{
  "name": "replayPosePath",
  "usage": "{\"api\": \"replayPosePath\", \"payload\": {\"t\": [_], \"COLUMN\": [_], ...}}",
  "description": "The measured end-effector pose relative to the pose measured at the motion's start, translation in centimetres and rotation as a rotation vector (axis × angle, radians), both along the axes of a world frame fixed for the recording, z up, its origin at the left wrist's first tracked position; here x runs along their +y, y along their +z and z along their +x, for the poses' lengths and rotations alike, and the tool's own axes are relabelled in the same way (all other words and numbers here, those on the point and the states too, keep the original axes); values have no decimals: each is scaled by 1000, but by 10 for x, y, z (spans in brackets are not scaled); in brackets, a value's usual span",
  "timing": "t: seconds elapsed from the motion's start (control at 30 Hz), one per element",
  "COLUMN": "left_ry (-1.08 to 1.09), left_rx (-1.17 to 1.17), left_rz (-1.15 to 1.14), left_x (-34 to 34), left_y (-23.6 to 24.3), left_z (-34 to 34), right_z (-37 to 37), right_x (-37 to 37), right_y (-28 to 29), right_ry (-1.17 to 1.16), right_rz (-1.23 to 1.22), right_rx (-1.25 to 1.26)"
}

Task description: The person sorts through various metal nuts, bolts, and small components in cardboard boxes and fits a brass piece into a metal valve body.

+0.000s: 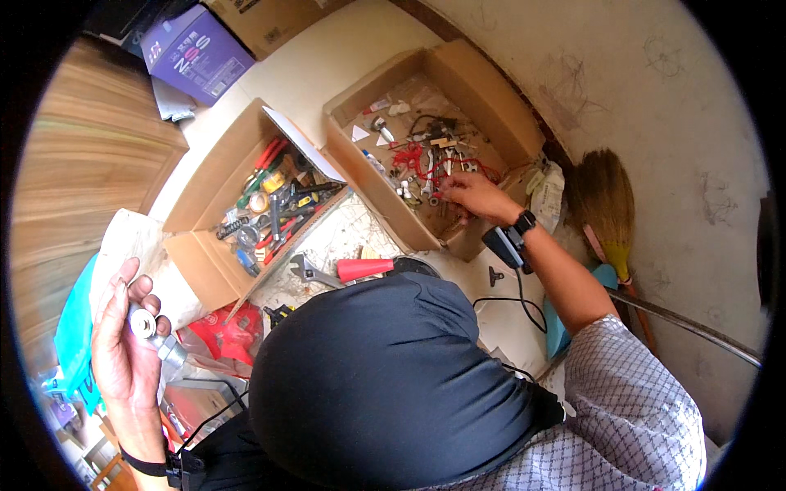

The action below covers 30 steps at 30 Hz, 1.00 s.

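Well left of the hardware carton, the grip of my left hand curls around a metal pipe fitting. Inside that carton, my right hand dips beside wrenches, half-closed; I can't tell whether it holds anything. I'd judge this a sorting-through step, calling next for a fingertip pinch clear of the red cord.

Your fitting: smooth, shiny metal. Left of your matt cardboard pliers carton: wood-grain panel (slightly glossy); right: rough-bristled broom.
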State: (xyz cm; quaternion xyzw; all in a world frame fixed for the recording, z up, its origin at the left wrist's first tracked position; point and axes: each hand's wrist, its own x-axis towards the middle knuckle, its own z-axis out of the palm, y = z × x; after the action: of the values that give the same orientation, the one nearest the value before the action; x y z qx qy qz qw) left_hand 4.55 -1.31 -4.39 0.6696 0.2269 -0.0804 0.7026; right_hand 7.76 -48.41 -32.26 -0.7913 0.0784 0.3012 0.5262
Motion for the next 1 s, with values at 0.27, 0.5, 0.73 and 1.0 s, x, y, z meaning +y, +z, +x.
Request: {"api": "replayPosePath", "payload": {"t": [0.27,0.5,0.73,1.0], "left_ry": [-29,-33,-31,-56], "left_rx": [5,14,19,13], "left_rz": [18,-1,16,-16], "left_x": [2,3,-3,-1], "left_y": [-3,-3,-2,-7], "left_z": [-3,1,5,3], "right_z": [-8,25,28,29], "right_x": [-7,138,212,48], "right_y": [56,75,62,4], "right_ry": [-269,-62,47,-84], "right_rz": [217,301,244,-132], "right_rx": [-64,-543,-698,-567]}}
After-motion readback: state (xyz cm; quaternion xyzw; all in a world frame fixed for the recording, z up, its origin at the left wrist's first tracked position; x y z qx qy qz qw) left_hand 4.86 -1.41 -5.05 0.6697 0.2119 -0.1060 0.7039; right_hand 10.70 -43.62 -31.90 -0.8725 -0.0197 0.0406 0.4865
